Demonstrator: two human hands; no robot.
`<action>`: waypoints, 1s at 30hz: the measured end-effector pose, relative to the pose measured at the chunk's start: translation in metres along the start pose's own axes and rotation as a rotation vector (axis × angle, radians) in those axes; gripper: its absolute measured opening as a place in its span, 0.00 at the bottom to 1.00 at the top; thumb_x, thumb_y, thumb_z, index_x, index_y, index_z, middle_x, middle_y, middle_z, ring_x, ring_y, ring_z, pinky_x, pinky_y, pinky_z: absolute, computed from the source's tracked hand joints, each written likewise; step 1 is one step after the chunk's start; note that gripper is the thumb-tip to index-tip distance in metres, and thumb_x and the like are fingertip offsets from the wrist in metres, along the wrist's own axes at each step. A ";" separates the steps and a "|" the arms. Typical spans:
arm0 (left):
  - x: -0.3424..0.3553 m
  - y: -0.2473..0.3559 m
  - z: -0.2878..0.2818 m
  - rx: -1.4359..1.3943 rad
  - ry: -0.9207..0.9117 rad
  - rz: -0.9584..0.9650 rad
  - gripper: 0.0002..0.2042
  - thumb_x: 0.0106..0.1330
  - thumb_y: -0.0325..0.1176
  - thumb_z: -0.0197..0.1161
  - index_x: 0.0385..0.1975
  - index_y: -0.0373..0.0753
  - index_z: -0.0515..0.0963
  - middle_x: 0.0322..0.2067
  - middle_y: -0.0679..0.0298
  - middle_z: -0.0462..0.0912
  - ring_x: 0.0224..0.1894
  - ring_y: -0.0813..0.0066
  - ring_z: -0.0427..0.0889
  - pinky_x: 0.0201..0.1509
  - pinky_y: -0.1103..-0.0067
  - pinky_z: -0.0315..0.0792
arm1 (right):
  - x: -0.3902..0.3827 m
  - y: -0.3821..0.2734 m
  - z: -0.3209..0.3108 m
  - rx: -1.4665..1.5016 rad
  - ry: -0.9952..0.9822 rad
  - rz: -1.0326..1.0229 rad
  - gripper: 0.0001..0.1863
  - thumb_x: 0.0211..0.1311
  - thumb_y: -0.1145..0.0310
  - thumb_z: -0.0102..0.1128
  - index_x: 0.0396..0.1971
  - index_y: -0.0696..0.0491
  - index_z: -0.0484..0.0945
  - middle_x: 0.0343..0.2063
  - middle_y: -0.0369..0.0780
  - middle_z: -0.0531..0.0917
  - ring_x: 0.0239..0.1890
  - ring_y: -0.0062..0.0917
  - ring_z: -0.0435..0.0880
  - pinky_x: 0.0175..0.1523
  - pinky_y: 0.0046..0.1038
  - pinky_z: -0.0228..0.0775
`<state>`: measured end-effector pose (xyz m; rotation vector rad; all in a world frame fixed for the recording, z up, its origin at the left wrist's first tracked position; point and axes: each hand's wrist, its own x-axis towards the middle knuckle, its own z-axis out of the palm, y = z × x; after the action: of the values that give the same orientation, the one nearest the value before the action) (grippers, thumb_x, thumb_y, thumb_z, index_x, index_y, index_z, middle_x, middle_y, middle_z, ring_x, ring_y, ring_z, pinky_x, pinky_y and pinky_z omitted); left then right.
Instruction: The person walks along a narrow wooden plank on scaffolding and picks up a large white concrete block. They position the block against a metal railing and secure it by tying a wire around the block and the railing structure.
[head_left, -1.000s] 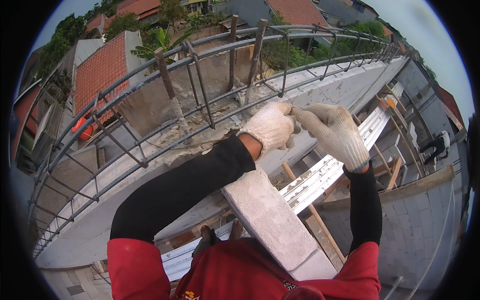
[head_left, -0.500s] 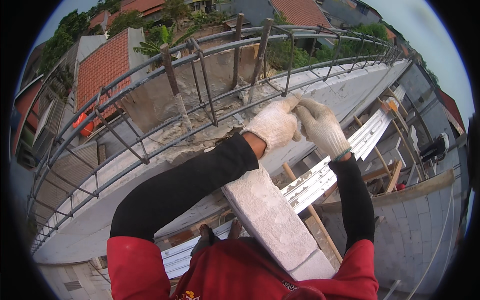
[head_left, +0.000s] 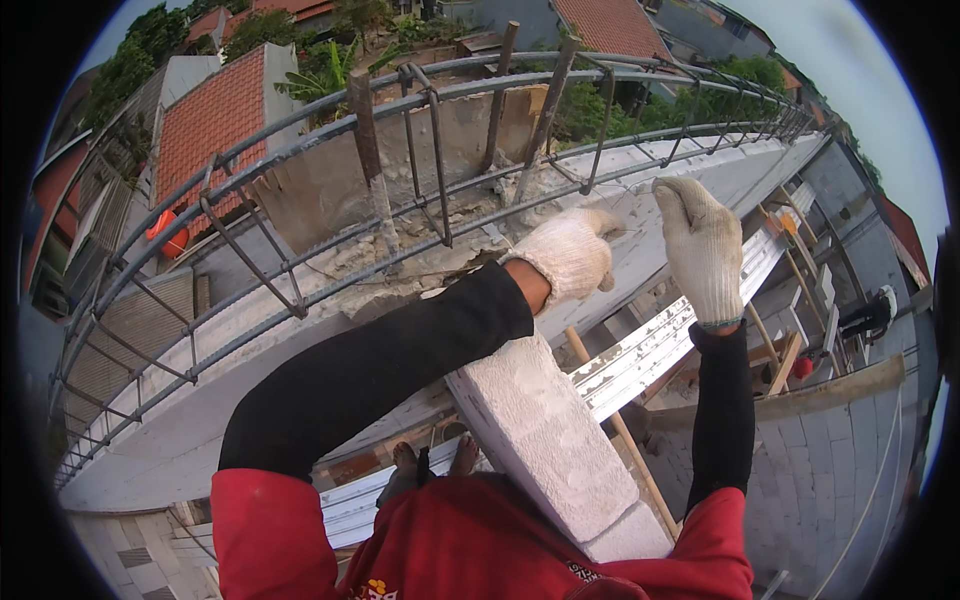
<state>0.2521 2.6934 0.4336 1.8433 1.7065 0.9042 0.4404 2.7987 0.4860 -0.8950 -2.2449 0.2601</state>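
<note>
My left hand (head_left: 568,258), in a white knit glove, is closed in a pinch above the near edge of the white block wall (head_left: 770,165). My right hand (head_left: 700,245), gloved alike, is raised to its right, with thumb and fingertips pressed together. A thin wire (head_left: 632,228) shows faintly between the two hands; its ends are hidden in the fingers. Just beyond lies a long cage of steel reinforcing bars (head_left: 470,212) with bent stirrups, running along the wall top. Below my hands a pale block wall (head_left: 550,430) juts toward my body.
Wooden stakes (head_left: 366,140) stand up through the bar cage beside a rough concrete slab (head_left: 310,205). White metal planks (head_left: 640,350) and timber poles (head_left: 640,460) lie lower on the right. My feet are far below. Tiled roofs (head_left: 205,130) lie beyond the wall.
My hands have drawn apart. The right has moved right and slightly up, while the left has shifted a little right and down. The view has shifted slightly.
</note>
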 end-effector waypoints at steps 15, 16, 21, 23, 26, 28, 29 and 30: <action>-0.182 0.070 -0.022 0.144 0.345 0.306 0.25 0.68 0.29 0.74 0.66 0.43 0.84 0.44 0.53 0.93 0.58 0.51 0.92 0.63 0.56 0.84 | 0.035 0.032 -0.001 -0.372 -0.168 0.138 0.24 0.77 0.47 0.67 0.57 0.51 0.90 0.45 0.47 0.95 0.51 0.46 0.94 0.57 0.42 0.82; -0.201 0.058 -0.014 0.113 0.429 0.329 0.26 0.67 0.27 0.75 0.67 0.42 0.84 0.47 0.53 0.93 0.62 0.51 0.90 0.67 0.56 0.82 | 0.029 0.033 -0.006 -0.386 -0.182 0.094 0.30 0.73 0.43 0.70 0.62 0.51 0.88 0.50 0.46 0.95 0.54 0.44 0.94 0.60 0.43 0.83; -0.263 0.054 -0.011 -0.005 0.530 0.103 0.23 0.65 0.21 0.73 0.62 0.38 0.88 0.56 0.52 0.92 0.64 0.50 0.89 0.71 0.59 0.81 | 0.022 -0.011 -0.050 -0.306 0.033 -0.039 0.34 0.76 0.53 0.70 0.77 0.51 0.78 0.74 0.49 0.80 0.69 0.48 0.87 0.71 0.46 0.80; -0.288 0.049 -0.030 0.039 0.492 0.081 0.21 0.64 0.22 0.75 0.59 0.37 0.89 0.53 0.51 0.93 0.60 0.49 0.92 0.66 0.61 0.84 | 0.024 -0.039 -0.063 -0.300 0.110 -0.231 0.30 0.78 0.58 0.69 0.75 0.51 0.80 0.72 0.48 0.81 0.68 0.46 0.87 0.71 0.45 0.80; -0.328 0.059 -0.081 0.234 0.569 0.068 0.19 0.63 0.24 0.77 0.55 0.35 0.90 0.49 0.52 0.95 0.49 0.54 0.95 0.56 0.63 0.87 | 0.014 -0.066 -0.086 -0.134 0.079 -0.450 0.23 0.79 0.62 0.69 0.68 0.53 0.85 0.64 0.48 0.87 0.63 0.41 0.90 0.68 0.42 0.82; -0.366 0.069 -0.098 0.305 0.781 -0.002 0.19 0.63 0.26 0.79 0.55 0.36 0.91 0.50 0.54 0.95 0.48 0.60 0.95 0.56 0.63 0.87 | -0.009 -0.085 -0.105 0.045 -0.066 -0.361 0.19 0.80 0.63 0.69 0.63 0.55 0.89 0.58 0.48 0.91 0.59 0.38 0.91 0.66 0.39 0.82; -0.378 0.067 -0.108 0.311 0.880 -0.008 0.18 0.64 0.28 0.80 0.55 0.37 0.92 0.51 0.55 0.95 0.47 0.63 0.95 0.56 0.62 0.87 | -0.022 -0.107 -0.093 -0.005 -0.164 -0.342 0.19 0.80 0.61 0.70 0.60 0.57 0.89 0.54 0.48 0.92 0.55 0.36 0.92 0.64 0.37 0.83; -0.388 0.067 -0.118 0.300 0.941 -0.067 0.19 0.64 0.29 0.81 0.55 0.37 0.92 0.52 0.55 0.95 0.48 0.63 0.94 0.57 0.62 0.87 | -0.032 -0.135 -0.079 -0.041 -0.269 -0.346 0.19 0.79 0.60 0.71 0.58 0.59 0.90 0.50 0.48 0.93 0.50 0.34 0.93 0.61 0.35 0.84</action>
<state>0.2068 2.2908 0.5031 1.6004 2.5323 1.7417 0.4386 2.6716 0.5829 -0.4990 -2.6148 0.1826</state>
